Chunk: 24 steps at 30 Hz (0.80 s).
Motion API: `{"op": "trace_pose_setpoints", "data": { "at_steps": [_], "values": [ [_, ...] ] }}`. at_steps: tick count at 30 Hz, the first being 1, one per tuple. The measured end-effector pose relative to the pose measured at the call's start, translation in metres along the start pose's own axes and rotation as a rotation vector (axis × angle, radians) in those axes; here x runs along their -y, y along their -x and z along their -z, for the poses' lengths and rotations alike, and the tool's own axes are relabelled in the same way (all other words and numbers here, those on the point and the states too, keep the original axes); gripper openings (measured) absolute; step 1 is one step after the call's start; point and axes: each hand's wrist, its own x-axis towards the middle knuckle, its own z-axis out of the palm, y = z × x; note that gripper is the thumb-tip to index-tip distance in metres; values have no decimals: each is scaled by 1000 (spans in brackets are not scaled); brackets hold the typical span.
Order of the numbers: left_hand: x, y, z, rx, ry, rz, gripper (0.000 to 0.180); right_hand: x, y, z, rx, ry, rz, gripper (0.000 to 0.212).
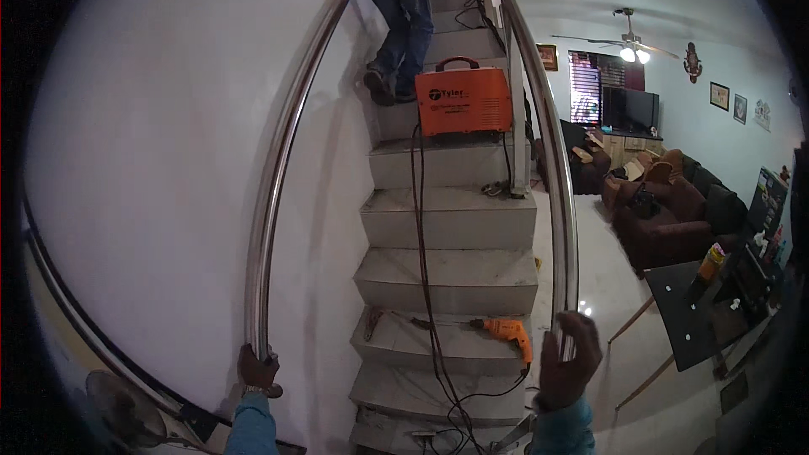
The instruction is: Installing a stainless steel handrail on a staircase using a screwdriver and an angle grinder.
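Note:
My left hand (pixel 258 370) is wrapped round the lower end of a long shiny steel tube (pixel 291 131) on the wall side. At the right, my right hand (pixel 569 364) curls its thumb and fingers about the lower end of a second steel tube (pixel 546 109). Both tubes run up and away along the two sides of the staircase, and their far ends come close to a person (pixel 400 21) higher up. Whether that person's hands touch the tubes is hidden. On a step between my hands lies an orange power drill (pixel 508 331) with a long bit.
Tiled stairs (pixel 447 268) climb ahead, with an orange box-shaped machine (pixel 465 101) on one step. Dark cables (pixel 425 261) trail down from it. A white wall (pixel 160 135) borders the left. Down on the right are a black table (pixel 683 312), a sofa (pixel 674 211) and a ceiling fan (pixel 630 42).

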Motion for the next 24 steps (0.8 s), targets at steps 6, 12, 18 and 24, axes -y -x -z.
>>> {"op": "trace_pose_setpoints", "data": {
  "at_steps": [6,12,18,24],
  "values": [
    [-23,1,7,-50,-27,-103,50,-71,6,13,337,-81,-257,100],
    [-27,18,8,-156,-120,-96,43,-78,0,10,411,22,-274,103],
    [-40,21,28,58,174,73,43,-86,8,14,420,-28,-253,104],
    [26,29,-18,30,142,106,40,-81,14,9,467,-91,-291,106]
  ]
}}
